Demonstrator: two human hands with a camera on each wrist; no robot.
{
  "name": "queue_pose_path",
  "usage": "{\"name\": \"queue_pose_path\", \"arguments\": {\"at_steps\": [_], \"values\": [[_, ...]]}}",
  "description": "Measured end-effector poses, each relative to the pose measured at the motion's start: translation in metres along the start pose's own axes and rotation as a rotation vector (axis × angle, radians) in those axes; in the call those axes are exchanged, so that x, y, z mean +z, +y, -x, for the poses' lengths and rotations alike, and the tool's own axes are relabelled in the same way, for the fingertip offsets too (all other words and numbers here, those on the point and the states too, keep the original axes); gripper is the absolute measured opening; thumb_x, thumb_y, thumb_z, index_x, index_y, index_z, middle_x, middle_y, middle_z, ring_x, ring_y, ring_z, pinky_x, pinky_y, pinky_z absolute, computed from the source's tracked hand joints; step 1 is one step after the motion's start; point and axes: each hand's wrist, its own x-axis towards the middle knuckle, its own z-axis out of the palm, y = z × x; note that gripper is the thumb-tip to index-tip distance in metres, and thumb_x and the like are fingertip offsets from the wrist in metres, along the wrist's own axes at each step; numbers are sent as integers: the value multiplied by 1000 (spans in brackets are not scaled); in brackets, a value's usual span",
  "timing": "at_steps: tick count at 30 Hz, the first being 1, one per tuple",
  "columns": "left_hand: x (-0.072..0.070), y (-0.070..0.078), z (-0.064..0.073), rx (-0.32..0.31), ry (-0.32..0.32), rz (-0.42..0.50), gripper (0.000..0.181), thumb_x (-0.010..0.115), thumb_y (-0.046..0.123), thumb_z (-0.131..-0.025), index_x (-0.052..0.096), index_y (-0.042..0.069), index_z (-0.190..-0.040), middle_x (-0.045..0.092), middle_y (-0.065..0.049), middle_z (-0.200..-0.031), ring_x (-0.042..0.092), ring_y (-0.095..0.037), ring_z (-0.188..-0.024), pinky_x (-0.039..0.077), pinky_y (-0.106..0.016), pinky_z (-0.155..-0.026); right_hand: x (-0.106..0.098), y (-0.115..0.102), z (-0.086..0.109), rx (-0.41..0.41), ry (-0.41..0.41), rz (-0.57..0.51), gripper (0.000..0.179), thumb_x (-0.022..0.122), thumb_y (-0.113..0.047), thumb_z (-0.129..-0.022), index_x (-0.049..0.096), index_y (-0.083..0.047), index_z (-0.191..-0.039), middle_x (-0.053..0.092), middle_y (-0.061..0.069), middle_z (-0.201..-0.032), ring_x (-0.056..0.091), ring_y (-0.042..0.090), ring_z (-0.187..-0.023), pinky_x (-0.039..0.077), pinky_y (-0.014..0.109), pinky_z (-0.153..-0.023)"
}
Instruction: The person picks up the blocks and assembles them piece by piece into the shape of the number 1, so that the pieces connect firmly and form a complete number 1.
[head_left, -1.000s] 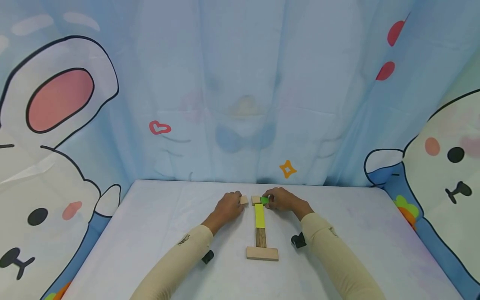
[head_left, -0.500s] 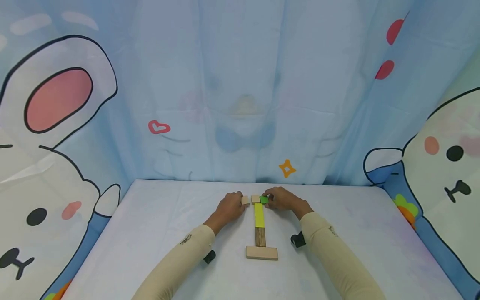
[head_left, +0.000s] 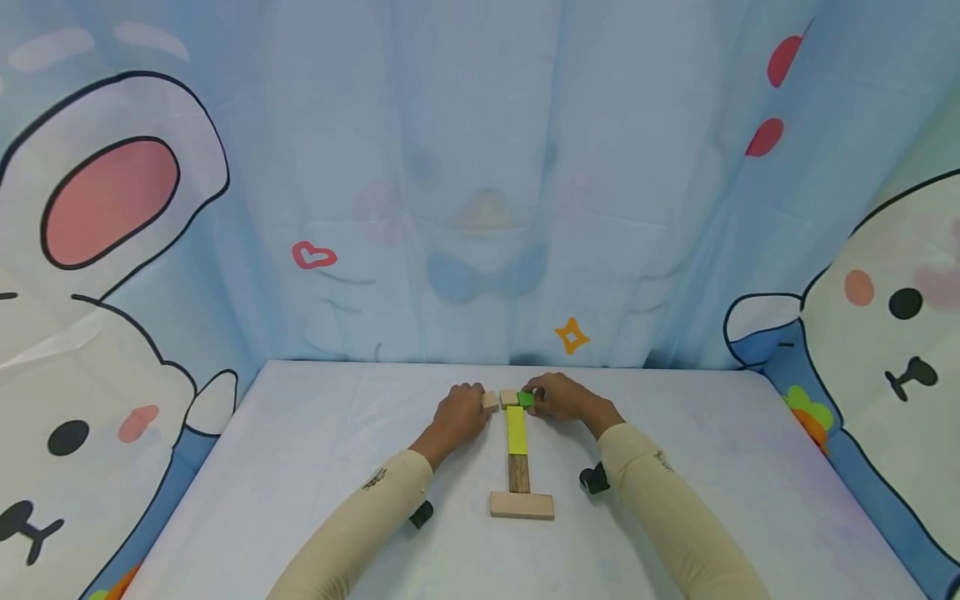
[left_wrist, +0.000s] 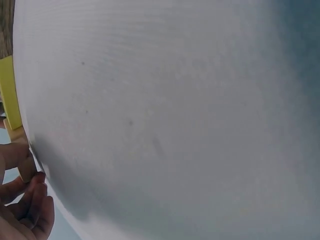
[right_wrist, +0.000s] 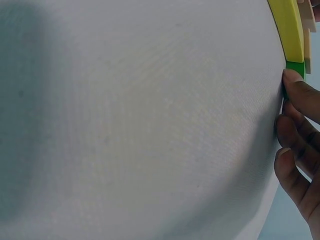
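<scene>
My left hand (head_left: 459,415) pinches a small plain wooden block (head_left: 490,401) between thumb and fingers, just left of a narrow gap. Across that gap sits another plain wooden block (head_left: 508,398), side by side with a green block (head_left: 526,399). The thumb and fingers of my right hand (head_left: 558,395) pinch the green block at its right end. Below these two, a yellow block (head_left: 517,429) lies lengthwise, followed by a dark brown block (head_left: 519,472). A wide plain wooden block (head_left: 522,505) lies crosswise at the near end. Fingers partly cover the held blocks in both wrist views.
The blocks lie on a white-covered table (head_left: 337,483), near its far edge at the top of the row. Behind it hangs a light blue curtain (head_left: 480,167) printed with cartoon animals. A dark wrist camera (head_left: 594,478) sticks out under the right sleeve.
My left hand has shifted slightly right with its plain block, narrowing the gap to the other plain block. The right hand keeps its pinch on the green block.
</scene>
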Motion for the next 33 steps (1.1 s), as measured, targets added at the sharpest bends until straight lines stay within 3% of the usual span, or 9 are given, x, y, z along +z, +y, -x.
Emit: {"name": "queue_pose_path", "arguments": {"at_steps": [18, 33], "values": [[1, -1, -2, -15, -8, 11, 29, 71, 20, -94, 65, 1, -116, 65, -10, -98, 58, -18, -87, 55, -33, -76, 2, 2, 0, 7, 1, 13, 40, 75, -17, -91, 66, -7, -130, 66, 1, -96, 57, 14, -84, 50, 33, -78], [3, -1, -3, 11, 5, 3, 29, 71, 19, -94, 65, 0, -116, 65, -11, -98, 59, -18, -86, 55, -33, -76, 0, 1, 1, 4, 0, 14, 40, 75, -17, -91, 66, -6, -129, 66, 2, -95, 56, 14, -82, 50, 33, -77]]}}
